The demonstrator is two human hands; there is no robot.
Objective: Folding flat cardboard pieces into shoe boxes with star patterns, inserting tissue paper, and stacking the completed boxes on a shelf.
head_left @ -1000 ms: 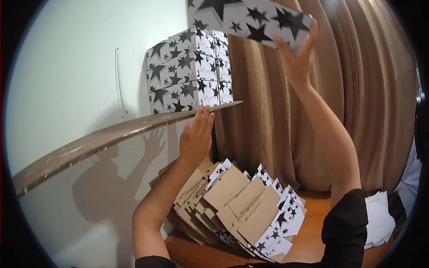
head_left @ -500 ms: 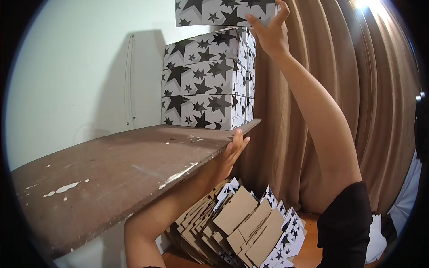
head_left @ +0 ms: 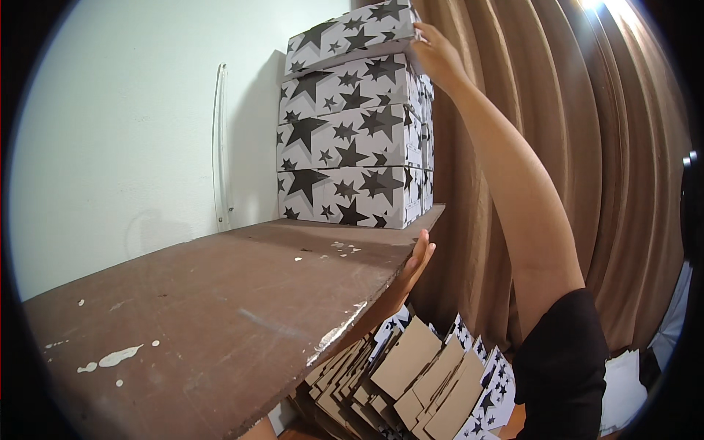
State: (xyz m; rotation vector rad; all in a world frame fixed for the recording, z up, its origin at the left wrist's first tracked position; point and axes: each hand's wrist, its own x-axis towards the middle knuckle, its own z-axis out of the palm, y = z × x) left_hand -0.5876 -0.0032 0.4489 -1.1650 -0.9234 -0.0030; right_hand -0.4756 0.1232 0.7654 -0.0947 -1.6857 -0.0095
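A white cardboard box with black and grey stars (head_left: 350, 35) is at the top of a stack of matching boxes (head_left: 343, 139), slightly tilted, a strip of its underside showing. My right hand (head_left: 438, 59) is closed on the right end of that top box; some fingers are hidden behind it. Under the brown shelf board (head_left: 183, 308), my left hand (head_left: 416, 265) reaches up at the front edge, its fingers stretched out beside the wood. The shelf hides most of my left forearm. The stack stands at the far right end of the shelf.
Below the shelf lies a leaning pile of flat brown and star-printed cardboard pieces (head_left: 411, 374). A brown curtain (head_left: 484, 242) hangs on the right, a pale wall (head_left: 125, 132) stands on the left. White sheets (head_left: 623, 392) lie at the lower right.
The top box has come down from above the stack onto it, with my right hand still on its end. My left hand stays by the shelf edge, its forearm now mostly hidden. The view has shifted.
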